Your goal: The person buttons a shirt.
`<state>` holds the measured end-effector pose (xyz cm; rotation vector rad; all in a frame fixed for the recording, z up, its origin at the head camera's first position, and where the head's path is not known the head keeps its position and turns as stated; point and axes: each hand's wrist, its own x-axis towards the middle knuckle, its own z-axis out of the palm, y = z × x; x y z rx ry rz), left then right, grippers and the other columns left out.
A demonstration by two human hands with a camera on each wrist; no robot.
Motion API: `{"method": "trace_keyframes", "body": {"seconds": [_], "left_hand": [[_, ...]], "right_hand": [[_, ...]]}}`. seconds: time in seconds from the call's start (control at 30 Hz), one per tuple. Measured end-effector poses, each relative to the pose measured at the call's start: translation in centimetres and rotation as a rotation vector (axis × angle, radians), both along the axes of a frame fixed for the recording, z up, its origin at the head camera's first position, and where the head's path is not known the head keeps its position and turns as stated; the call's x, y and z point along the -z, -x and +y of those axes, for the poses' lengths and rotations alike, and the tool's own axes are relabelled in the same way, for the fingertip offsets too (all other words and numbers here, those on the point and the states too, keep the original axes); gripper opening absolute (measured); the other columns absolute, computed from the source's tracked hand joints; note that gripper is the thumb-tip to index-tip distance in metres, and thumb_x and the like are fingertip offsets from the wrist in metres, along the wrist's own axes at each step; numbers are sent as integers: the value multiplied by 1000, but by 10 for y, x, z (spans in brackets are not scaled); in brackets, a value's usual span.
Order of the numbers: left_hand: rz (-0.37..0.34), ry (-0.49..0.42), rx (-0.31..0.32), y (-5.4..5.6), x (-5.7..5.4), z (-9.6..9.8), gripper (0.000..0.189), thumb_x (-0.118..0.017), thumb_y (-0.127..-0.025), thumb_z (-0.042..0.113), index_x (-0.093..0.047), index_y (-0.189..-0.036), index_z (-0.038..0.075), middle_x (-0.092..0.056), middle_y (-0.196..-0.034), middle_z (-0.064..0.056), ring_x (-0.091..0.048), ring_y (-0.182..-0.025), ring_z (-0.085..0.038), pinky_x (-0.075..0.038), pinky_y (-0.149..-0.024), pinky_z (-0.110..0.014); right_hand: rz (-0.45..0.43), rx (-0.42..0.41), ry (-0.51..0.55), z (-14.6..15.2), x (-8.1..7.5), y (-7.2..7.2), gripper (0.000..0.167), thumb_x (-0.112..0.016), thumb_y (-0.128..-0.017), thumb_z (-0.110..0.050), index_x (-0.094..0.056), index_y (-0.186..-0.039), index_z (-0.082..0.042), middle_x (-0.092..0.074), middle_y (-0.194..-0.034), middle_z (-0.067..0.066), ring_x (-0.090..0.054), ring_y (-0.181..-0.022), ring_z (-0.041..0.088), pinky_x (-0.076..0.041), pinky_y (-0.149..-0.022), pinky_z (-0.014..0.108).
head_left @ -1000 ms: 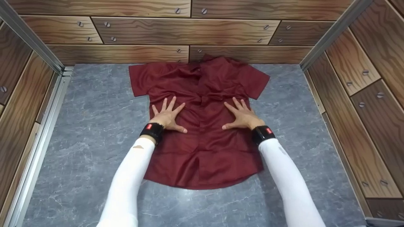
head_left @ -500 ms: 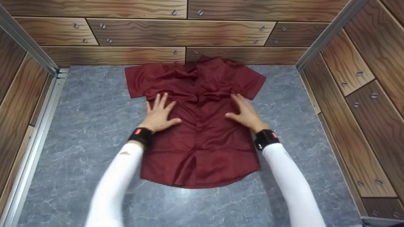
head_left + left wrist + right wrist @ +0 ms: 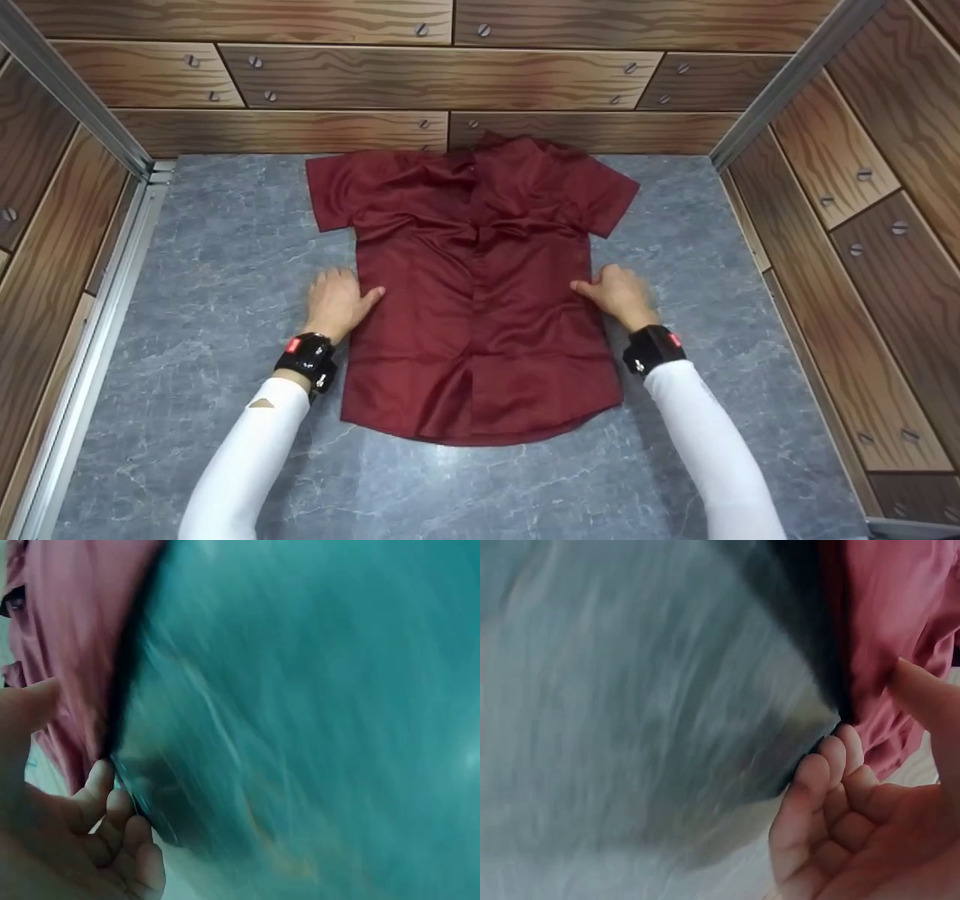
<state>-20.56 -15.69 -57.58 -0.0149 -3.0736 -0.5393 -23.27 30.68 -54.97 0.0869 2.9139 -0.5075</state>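
Note:
A dark red short-sleeved shirt (image 3: 420,322) lies front up and spread out on the grey marbled surface, its collar at the far wall. At its left side edge is my left hand (image 3: 334,304), the thumb over the cloth and the bent fingers just outside the edge. My right hand (image 3: 621,294) mirrors it at the right side edge. In the left wrist view, a gap shows between the thumb (image 3: 30,705) and the curled fingers, whose tips are right at the shirt's edge. The right wrist view shows the same gap below the right thumb (image 3: 922,690).
Wood-patterned panels (image 3: 442,75) wall off the back and both sides. Metal rails run along the corners and the left floor edge (image 3: 97,352). Grey marbled surface (image 3: 225,300) surrounds the shirt. Each wrist wears a black strap (image 3: 307,358) with a camera.
Both hands were spread flat over the shirt's middle. They have moved outward and toward me to the side edges, fingers now bent. The shirt lies about where it was.

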Motion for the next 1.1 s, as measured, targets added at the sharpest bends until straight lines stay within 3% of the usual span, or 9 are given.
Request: {"method": "trace_keyframes", "body": {"seconds": [0.1, 0.2, 0.37, 0.5, 0.67, 0.9, 1.1], "left_hand": [[-42, -90, 23, -2, -2, 2, 43, -68, -86, 41, -63, -92, -1, -61, -97, -23, -57, -95, -42, -45, -80, -54], [-90, -239, -8, -3, -5, 4, 30, -70, -85, 33, -63, -91, 5, -65, -93, -18, -61, -90, -39, -46, -78, -50], [-199, -569, -95, -3, -13, 5, 37, -71, -85, 29, -55, -108, 5, -66, -107, -20, -61, -102, -33, -46, -86, -43], [-244, -817, -181, 0, -19, 5, 46, -68, -89, 21, -45, -126, 6, -64, -118, -22, -61, -108, -29, -46, -88, -38], [-194, -998, -253, 12, -29, 4, 51, -66, -89, 9, -46, -135, 12, -66, -113, -20, -63, -93, -22, -48, -78, -30], [-88, -1159, -296, 31, -48, 3, 48, -68, -85, 3, -55, -131, 12, -58, -119, -13, -57, -95, -11, -45, -79, -24], [18, -1263, -308, 40, -70, -2, 39, -69, -84, 3, -63, -121, 14, -59, -104, -4, -53, -93, -9, -43, -81, -22]], "right_hand": [[-1, -5, 46, -1, 2, -2, 37, -71, -81, -49, -63, -75, -14, -61, -71, 1, -55, -65, 19, -39, -56, 31], [1, 11, 211, 1, 3, -4, 30, -71, -84, -39, -61, -77, -12, -54, -66, -3, -49, -61, 14, -37, -55, 27], [-92, 113, 612, 4, 2, -7, 31, -70, -88, -29, -54, -97, -4, -51, -69, -10, -47, -62, 6, -39, -57, 21], [-137, 220, 781, 5, -2, -8, 47, -67, -91, -25, -45, -124, 0, -61, -82, -8, -54, -70, 6, -45, -64, 22], [-34, 264, 870, 3, -18, -1, 51, -64, -92, -11, -41, -136, -1, -65, -88, -1, -58, -74, 9, -46, -68, 23], [90, 276, 935, -6, -59, 10, 31, -62, -93, -9, -54, -122, -6, -64, -84, 1, -50, -65, 11, -41, -59, 22], [183, 311, 1117, 0, -72, 25, 27, -65, -91, -10, -59, -117, -7, -62, -86, -2, -53, -71, 8, -45, -62, 22]]}}
